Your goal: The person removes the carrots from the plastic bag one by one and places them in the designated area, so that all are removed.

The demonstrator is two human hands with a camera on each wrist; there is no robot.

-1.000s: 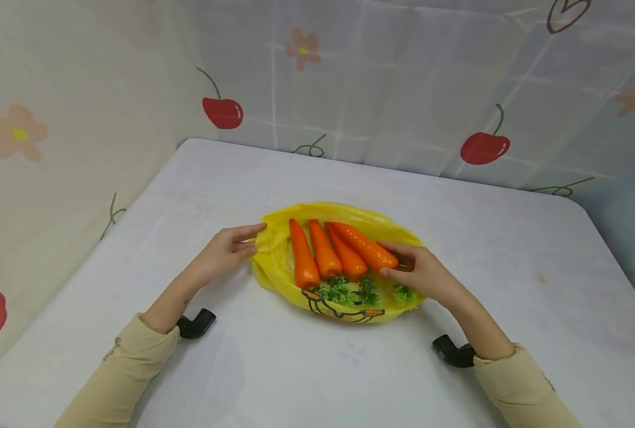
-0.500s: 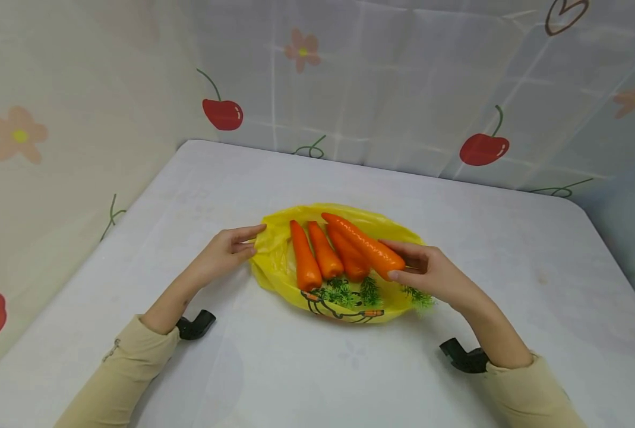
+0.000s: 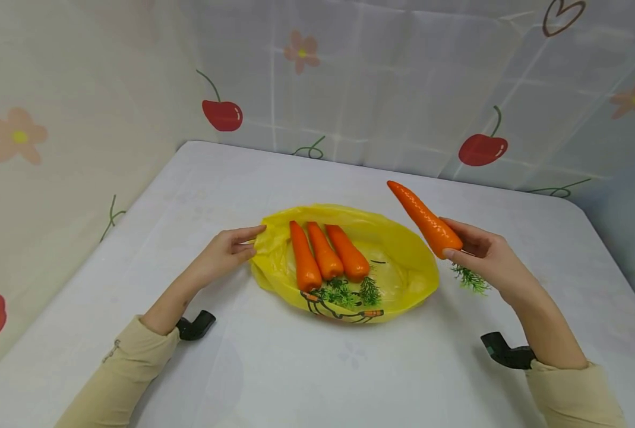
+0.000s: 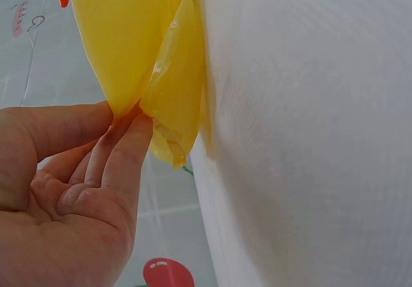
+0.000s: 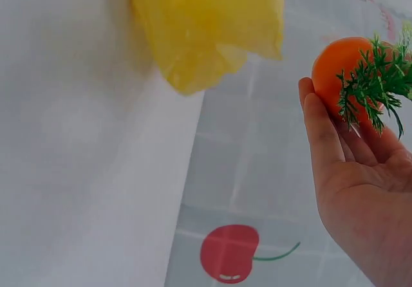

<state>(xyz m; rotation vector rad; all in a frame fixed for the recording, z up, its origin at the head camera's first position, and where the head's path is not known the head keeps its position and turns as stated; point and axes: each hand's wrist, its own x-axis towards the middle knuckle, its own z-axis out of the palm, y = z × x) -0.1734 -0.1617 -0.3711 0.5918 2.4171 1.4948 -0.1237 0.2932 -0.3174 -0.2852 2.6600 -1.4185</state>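
A yellow plastic bag point(image 3: 403, 279) lies spread wide on the table, its mouth facing up. Three orange carrots point(image 3: 326, 252) with green leafy tops rest side by side inside it. My left hand point(image 3: 222, 252) pinches the bag's left edge between thumb and fingers, as the left wrist view shows close up. To the right of the bag, my right hand point(image 3: 488, 255) holds another carrot point(image 3: 424, 220) by its thick end, raised above the table with the tip pointing up and left. Its green leaves point(image 5: 376, 84) hang below the palm.
The white table point(image 3: 296, 368) runs back to a hanging curtain point(image 3: 381, 89) printed with cherries and flowers. Black curved pieces, one at the left wrist point(image 3: 196, 325) and one at the right point(image 3: 504, 351), stick out near the sleeves.
My right hand has lifted one carrot out of the bag and carried it up and to the right. The left hand has stayed at the bag's left edge.
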